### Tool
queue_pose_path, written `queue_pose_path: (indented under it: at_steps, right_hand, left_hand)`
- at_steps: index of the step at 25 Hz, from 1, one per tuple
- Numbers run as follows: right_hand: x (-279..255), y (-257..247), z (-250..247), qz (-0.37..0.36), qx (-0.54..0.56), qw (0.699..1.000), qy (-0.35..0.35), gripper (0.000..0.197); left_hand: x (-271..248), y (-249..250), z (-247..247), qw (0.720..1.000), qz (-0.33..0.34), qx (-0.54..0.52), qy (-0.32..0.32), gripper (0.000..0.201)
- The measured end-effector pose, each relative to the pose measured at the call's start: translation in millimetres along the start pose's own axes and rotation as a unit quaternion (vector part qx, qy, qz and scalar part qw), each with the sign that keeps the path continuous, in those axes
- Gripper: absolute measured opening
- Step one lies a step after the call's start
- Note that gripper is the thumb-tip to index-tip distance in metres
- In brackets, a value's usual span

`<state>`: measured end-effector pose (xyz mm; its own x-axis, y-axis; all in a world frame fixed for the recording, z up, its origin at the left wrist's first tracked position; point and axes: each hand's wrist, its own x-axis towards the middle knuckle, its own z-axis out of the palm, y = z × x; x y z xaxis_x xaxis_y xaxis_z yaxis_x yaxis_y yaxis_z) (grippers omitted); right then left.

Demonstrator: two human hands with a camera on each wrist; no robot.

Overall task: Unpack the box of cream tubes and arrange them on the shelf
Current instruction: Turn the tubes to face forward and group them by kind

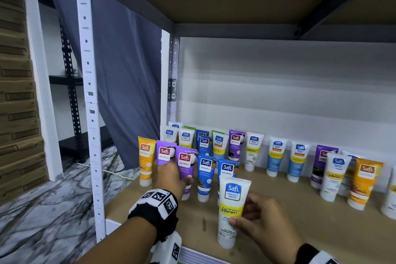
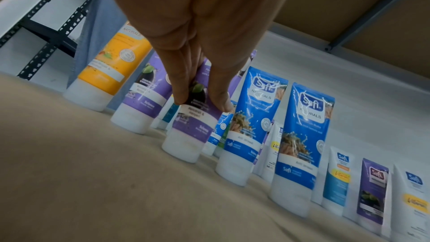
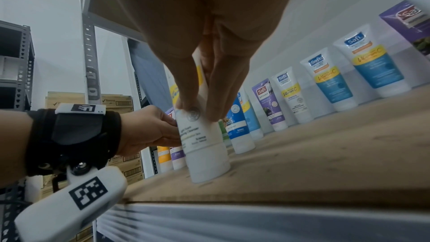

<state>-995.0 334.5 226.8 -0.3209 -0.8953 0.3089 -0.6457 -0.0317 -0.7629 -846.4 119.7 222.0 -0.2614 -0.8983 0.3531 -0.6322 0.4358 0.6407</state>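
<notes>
**Two tubes held upright on the shelf**

While the left hand [image 1: 171, 178] grips a purple tube [image 1: 186, 167] in the front row, the right hand [image 1: 263, 221] pinches a white Vitamin C tube [image 1: 232, 206] near the shelf [image 1: 300, 231] edge; a grey curtain [image 1: 128, 92] hangs left. From the left wrist, fingertips [image 2: 180, 97] press that purple tube's label beside two blue tubes [image 2: 252, 122]. From the right wrist, the white tube's cap [image 3: 209, 165] stands on brown board, with stacked cartons [image 3: 121, 102] behind.
</notes>
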Motion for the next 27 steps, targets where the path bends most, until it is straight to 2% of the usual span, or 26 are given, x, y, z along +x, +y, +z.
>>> queue_pose_path:
  at_steps: [8, 16, 27]
  right_hand:
    - [-0.4, -1.9, -0.7, 0.004, -0.003, 1.000, -0.001, 0.033]
    - [-3.5, -8.3, -2.9, 0.003, -0.011, 1.000, 0.000, 0.034]
    - [-0.6, -7.5, -2.4, 0.001, -0.035, 0.999, -0.003, 0.031]
  left_hand:
    - [5.9, 2.1, 4.3, 1.000, -0.010, 0.003, 0.008, 0.037]
    - [9.2, 4.2, 5.1, 1.000, -0.025, 0.002, 0.001, 0.043]
    - [3.7, 11.2, -8.0, 1.000, -0.002, 0.007, 0.002, 0.043]
